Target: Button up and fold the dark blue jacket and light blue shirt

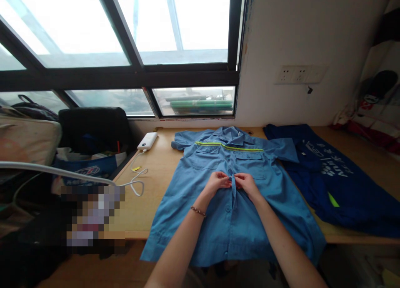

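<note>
Head view, fingers (223, 181) pinching shirt (218, 204), "ANJI" garment (325, 184)

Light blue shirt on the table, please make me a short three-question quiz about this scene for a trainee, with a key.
1. True or false: the left hand and the right hand both touch the light blue shirt.
2. Which wrist wears the bracelet? (a) right (b) left (c) both
3. Fill in the colour: the stripe across the shirt's chest is ____.

Key: 1. True. 2. (b). 3. Yellow-green.
</note>
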`<state>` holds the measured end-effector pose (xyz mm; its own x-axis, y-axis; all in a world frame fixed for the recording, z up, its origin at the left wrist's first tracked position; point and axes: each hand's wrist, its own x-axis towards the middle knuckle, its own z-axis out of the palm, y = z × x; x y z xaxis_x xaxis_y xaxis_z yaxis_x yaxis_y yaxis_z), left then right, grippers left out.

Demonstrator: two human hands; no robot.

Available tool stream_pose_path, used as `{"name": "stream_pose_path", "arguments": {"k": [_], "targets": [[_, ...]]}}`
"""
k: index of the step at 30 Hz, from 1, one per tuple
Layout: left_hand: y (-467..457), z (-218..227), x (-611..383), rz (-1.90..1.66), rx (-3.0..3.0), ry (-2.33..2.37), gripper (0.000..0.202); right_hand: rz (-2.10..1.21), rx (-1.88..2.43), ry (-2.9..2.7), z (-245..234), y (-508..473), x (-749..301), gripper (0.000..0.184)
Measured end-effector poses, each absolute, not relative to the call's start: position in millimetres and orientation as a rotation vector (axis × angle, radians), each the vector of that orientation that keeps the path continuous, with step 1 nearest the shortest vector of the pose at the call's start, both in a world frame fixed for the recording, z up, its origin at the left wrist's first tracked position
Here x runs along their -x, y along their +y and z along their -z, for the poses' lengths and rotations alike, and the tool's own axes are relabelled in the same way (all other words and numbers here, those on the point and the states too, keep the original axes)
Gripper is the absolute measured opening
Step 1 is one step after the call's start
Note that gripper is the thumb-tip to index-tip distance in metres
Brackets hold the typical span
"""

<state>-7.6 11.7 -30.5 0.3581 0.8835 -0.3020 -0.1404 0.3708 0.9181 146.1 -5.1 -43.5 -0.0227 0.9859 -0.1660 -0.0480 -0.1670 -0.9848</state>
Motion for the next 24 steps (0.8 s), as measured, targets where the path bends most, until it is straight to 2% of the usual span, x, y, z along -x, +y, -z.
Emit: {"name": "stream_pose_path", "arguments": {"k": [5, 11, 15, 20, 24], "targets": [[10, 32, 0, -0.824, -1.067, 1.079, 0.038, -1.049, 1.462, -1.342, 50, -4, -140, 0.023], [12, 44, -7, -0.926, -1.148, 1.205, 0.028, -0.711, 1.603, -1.557, 48, -10, -132, 0.015], [11, 45, -7, -0.988, -1.001, 1.191, 0.023, -0.71, 1.57, -1.592, 44, -11, -130, 0.012], [8, 42, -5, -1.034, -0.907, 1.114, 0.03, -0.877, 1.516, -1.536, 45, -9, -130, 0.022], [9, 44, -5, -1.047, -0.891, 1.088, 0.036, -0.867, 1.457, -1.468, 47, -7, -133, 0.025]]}}
